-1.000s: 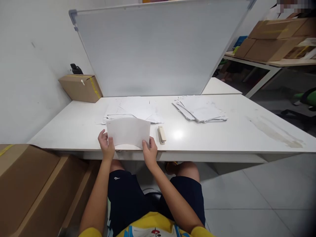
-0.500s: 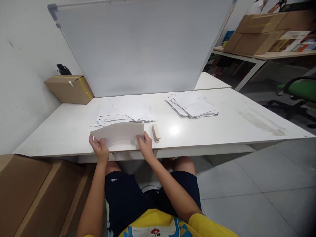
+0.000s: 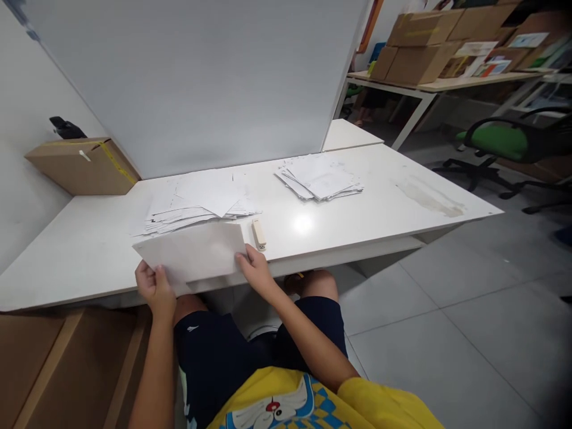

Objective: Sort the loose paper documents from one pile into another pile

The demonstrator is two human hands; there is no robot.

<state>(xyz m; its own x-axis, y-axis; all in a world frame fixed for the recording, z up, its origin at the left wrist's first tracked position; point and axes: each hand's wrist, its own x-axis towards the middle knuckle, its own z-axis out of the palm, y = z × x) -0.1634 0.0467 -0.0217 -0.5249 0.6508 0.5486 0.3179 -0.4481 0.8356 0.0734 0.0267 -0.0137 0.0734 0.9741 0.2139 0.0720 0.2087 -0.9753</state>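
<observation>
White paper (image 3: 196, 253) spans the gap between my hands over the table's front edge; whether it is one sheet or more I cannot tell. My left hand (image 3: 155, 286) pinches its lower left corner, thumb on the near face. At the right edge my right hand (image 3: 257, 268) grips it the same way. A cream stapler (image 3: 258, 235) lies on the table just beyond my right hand, touched by neither hand. Behind the held paper spreads a loose pile of papers (image 3: 201, 193). Farther right sits a second stack of papers (image 3: 319, 179), its edges uneven.
A large whiteboard (image 3: 201, 83) stands along the back of the white table (image 3: 357, 223). At the back left is a cardboard box (image 3: 84, 167). More cardboard boxes (image 3: 31, 363) stand below on my left. A green chair (image 3: 500, 142) is off to the right.
The held paper has tilted so more of its face shows, and it looks flatter. Both hands still grip it. My view has turned to the right.
</observation>
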